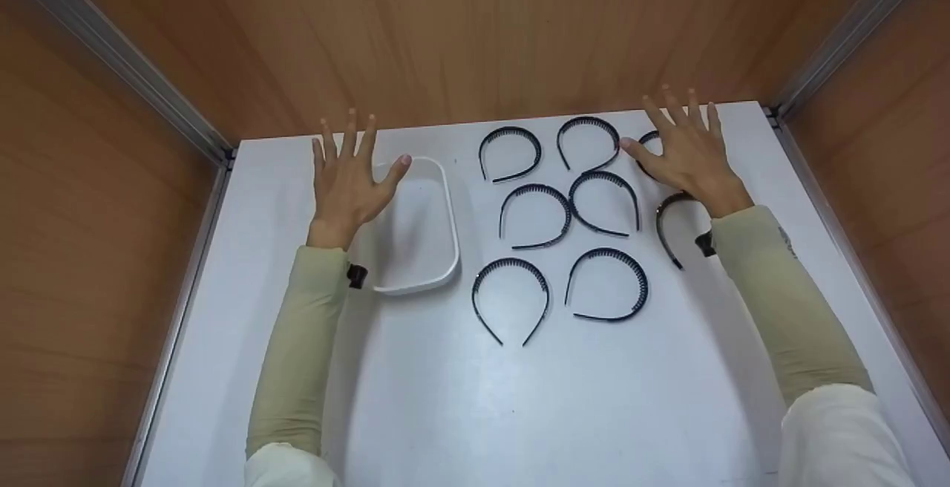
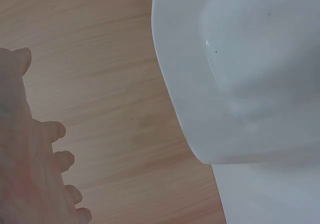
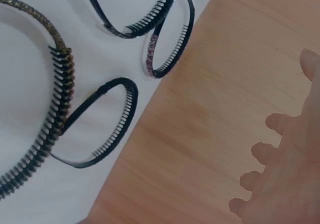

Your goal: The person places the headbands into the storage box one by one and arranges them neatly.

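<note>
My left hand (image 1: 345, 188) is held with fingers spread above the left part of a white plastic tray (image 1: 454, 238), holding nothing. Over the back right of the table my right hand (image 1: 692, 153) spreads its fingers too, with nothing in them. It partly hides a black toothed headband (image 1: 646, 138) and another headband (image 1: 663, 223) below its wrist. Several more headbands lie between the hands, such as one at the front (image 1: 512, 261) and one at the back (image 1: 510, 131). In the right wrist view, a headband (image 3: 62, 84) shows a patterned, glittery band.
The white table (image 1: 475, 413) ends at a wooden back panel (image 1: 475, 34). Wooden side panels (image 1: 82, 212) with metal edge strips stand left and right. Two of the middle headbands touch each other.
</note>
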A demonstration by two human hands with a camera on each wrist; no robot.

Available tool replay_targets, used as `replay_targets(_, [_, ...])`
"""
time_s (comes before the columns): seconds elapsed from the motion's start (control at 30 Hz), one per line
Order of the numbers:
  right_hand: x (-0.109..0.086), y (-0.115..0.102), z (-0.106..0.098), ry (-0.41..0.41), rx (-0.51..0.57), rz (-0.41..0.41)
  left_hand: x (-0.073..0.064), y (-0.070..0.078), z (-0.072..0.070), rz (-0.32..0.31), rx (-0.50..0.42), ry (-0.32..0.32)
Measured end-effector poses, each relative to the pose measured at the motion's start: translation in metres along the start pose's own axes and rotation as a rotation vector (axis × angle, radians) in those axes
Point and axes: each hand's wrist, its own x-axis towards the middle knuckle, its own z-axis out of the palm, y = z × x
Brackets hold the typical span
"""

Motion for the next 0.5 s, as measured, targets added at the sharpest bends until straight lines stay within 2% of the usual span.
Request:
replay_targets(0.3, [-0.005,0.012,-0.012,0.009,0.002,-0.022,-0.024,-0.011,-0.009,0.009,-0.021,0.043])
replay_targets(0.5, [-0.017,0.029,-0.021,0.019,0.059,-0.018,-0.041,-0.016,-0.008,0.007,-0.006,0.028])
